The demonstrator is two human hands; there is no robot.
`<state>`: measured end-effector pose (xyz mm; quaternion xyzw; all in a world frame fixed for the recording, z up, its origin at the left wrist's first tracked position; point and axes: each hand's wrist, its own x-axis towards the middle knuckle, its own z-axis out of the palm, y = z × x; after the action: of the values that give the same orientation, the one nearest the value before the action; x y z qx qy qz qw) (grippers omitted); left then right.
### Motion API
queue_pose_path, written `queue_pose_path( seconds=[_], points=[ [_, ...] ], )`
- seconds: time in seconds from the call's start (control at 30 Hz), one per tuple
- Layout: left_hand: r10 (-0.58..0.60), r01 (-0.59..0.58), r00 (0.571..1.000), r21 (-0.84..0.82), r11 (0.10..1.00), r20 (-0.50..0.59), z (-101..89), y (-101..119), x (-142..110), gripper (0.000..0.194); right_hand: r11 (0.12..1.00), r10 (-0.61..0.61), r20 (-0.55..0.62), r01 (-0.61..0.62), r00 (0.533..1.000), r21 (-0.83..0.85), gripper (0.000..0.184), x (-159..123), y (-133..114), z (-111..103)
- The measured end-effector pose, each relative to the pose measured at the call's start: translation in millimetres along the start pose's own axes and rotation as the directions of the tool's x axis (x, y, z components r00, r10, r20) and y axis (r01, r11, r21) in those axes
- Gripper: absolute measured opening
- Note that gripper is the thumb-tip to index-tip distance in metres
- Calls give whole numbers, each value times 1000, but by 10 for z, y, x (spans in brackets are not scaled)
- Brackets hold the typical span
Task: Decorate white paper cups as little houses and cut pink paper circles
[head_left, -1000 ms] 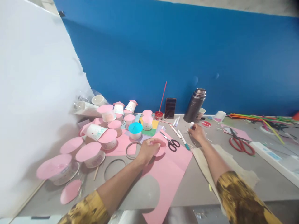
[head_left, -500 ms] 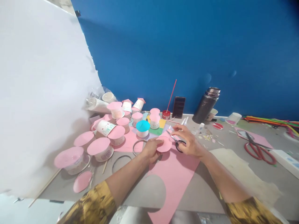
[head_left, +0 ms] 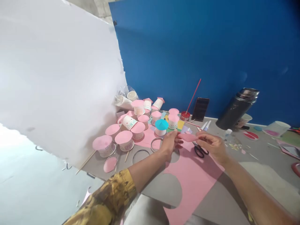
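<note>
A pink paper circle (head_left: 188,137) is held up between both hands, tilted so that it looks thin. My left hand (head_left: 170,143) pinches its left edge, while the fingers of my right hand (head_left: 212,145) grip the right edge. Black-handled scissors (head_left: 199,151) lie just below the circle on a pink paper sheet (head_left: 187,175) with round pieces cut out. To the left of my left hand are a grey ring (head_left: 153,146) and a paper cup topped with a blue disc (head_left: 161,125).
Several paper cups with pink discs (head_left: 124,137) crowd the left side. At the back, a phone (head_left: 200,108) and a dark flask (head_left: 236,107) lean by the blue board (head_left: 187,47). A red stick (head_left: 193,96) stands in a red base. Small scraps (head_left: 235,147) lie to the right.
My right hand has let go of the scissors, which now lie on the sheet, and has taken the circle's right edge. The circle has been lifted and tilted. The view has swung left.
</note>
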<state>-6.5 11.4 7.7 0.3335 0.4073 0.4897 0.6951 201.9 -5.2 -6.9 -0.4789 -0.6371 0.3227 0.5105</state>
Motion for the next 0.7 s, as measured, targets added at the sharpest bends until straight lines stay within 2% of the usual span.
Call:
queue_pose_path(
  seconds=[0.07, 0.13, 0.23, 0.3, 0.33, 0.43, 0.5, 0.53, 0.6, 0.7],
  points=[
    [91, -89, 995, 42, 995, -32, 33, 125, -41, 22, 970, 195, 11, -194, 981, 143, 40, 18, 70, -25],
    [155, -154, 988, 82, 985, -10, 74, 297, -149, 14, 907, 315, 91, -328, 945, 263, 44, 32, 116, -33],
    [190, -205, 976, 159, 966, 108, 93, 630, -398, 10, 807, 378, 224, -439, 898, 395, 45, 45, 135, -26],
    [216, -279, 948, 289, 916, 233, 26, 907, -558, 11, 756, 396, 273, -481, 876, 444, 44, 47, 131, -23],
    [260, -332, 936, 353, 875, 238, -41, 1064, -621, 11, 745, 399, 280, -487, 873, 456, 44, 48, 127, -24],
    [453, -460, 880, 504, 731, 146, -369, 1587, -735, 9, 749, 389, 274, -475, 880, 462, 43, 46, 99, -29],
    [556, -454, 831, 603, 656, 20, -646, 1931, -771, 8, 751, 393, 275, -478, 878, 454, 44, 43, 66, -29],
    [576, -421, 816, 632, 650, -49, -781, 2085, -784, 8, 748, 401, 281, -488, 872, 450, 45, 40, 47, -28],
    [589, -360, 799, 688, 630, -121, -1008, 2338, -813, 9, 740, 419, 299, -514, 857, 435, 47, 34, 13, -28],
    [596, -327, 790, 726, 605, -141, -1176, 2609, -853, 7, 739, 438, 312, -535, 843, 409, 49, 22, -10, -42]
  ],
)
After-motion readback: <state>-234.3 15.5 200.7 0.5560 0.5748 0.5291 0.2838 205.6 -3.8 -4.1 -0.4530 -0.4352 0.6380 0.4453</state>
